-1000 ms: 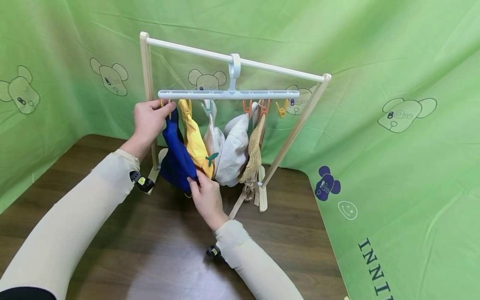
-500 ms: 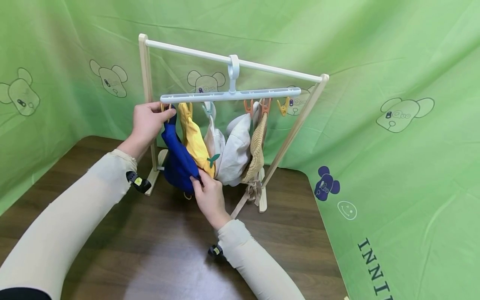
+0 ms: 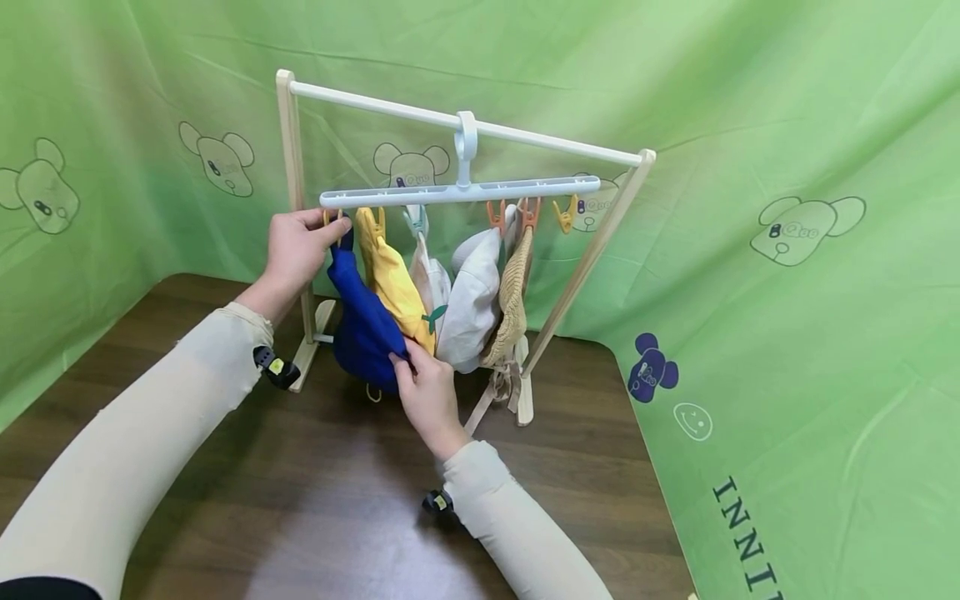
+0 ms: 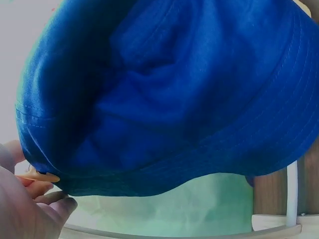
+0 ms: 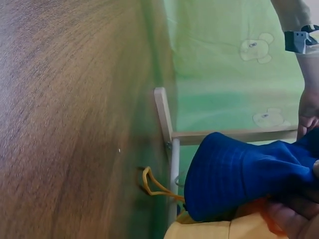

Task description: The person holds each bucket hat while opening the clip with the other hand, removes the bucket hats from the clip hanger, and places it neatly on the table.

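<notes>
A blue hat (image 3: 362,321) hangs at the left end of the pale blue clip hanger (image 3: 461,192). At its upper end, my left hand (image 3: 294,250) pinches a yellow-orange clip, with thumb and fingers around it; in the left wrist view the clip (image 4: 42,177) sits at the hat's edge. Lower down, my right hand (image 3: 431,396) holds the hat's lower edge between thumb and fingers. In the right wrist view the right hand (image 5: 299,214) shows only in part, beside the blue hat (image 5: 239,174). Beside it hangs a yellow hat (image 3: 397,287) with a green sprout.
Pale hats (image 3: 468,308) and a woven straw hat (image 3: 512,296) hang farther right. A yellow clip (image 3: 566,215) dangles at the right end. The wooden rack (image 3: 588,258) stands on a brown wooden surface (image 3: 300,500), before a green printed cloth (image 3: 750,150).
My right hand has shifted slightly right, drawing the blue hat's lower edge along. The hanger's left end has dipped a little. My left hand has stayed at the clip.
</notes>
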A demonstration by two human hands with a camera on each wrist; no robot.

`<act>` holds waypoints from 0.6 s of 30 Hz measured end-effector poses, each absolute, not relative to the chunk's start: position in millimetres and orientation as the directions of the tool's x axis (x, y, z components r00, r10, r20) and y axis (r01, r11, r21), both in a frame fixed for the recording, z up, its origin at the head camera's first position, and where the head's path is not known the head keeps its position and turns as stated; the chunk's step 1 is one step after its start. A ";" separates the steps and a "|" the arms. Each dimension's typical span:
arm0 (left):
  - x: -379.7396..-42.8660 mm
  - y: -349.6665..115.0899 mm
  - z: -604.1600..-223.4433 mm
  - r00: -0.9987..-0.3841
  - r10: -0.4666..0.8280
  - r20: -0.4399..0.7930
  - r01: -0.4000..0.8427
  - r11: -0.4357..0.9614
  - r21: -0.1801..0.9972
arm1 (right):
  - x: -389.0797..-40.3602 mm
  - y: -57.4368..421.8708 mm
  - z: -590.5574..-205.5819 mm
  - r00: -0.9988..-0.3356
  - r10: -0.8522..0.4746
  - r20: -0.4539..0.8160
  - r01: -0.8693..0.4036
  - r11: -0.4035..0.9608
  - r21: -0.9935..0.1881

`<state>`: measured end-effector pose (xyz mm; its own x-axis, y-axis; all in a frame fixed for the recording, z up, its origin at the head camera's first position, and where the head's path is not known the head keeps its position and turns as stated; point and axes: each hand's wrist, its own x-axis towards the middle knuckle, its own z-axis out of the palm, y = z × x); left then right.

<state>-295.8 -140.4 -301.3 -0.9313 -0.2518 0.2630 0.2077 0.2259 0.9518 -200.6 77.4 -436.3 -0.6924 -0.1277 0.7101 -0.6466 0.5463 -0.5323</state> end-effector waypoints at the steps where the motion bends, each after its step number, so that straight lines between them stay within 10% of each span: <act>1: -296.0 -139.5 -301.9 -0.929 -0.254 0.270 0.215 0.222 0.951 | -200.0 79.4 -435.4 -0.693 -0.131 0.709 -0.647 0.548 -0.531; 18: -297.6 -129.7 -306.5 -0.910 -0.296 0.289 0.240 0.189 0.952 | -189.8 105.8 -417.8 -0.657 -0.202 0.726 -0.705 0.506 -0.497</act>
<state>-297.6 -129.7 -306.5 -0.9105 -0.2961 0.2887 0.2404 0.1890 0.9521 -189.8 105.8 -417.8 -0.6569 -0.2019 0.7264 -0.7052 0.5055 -0.4972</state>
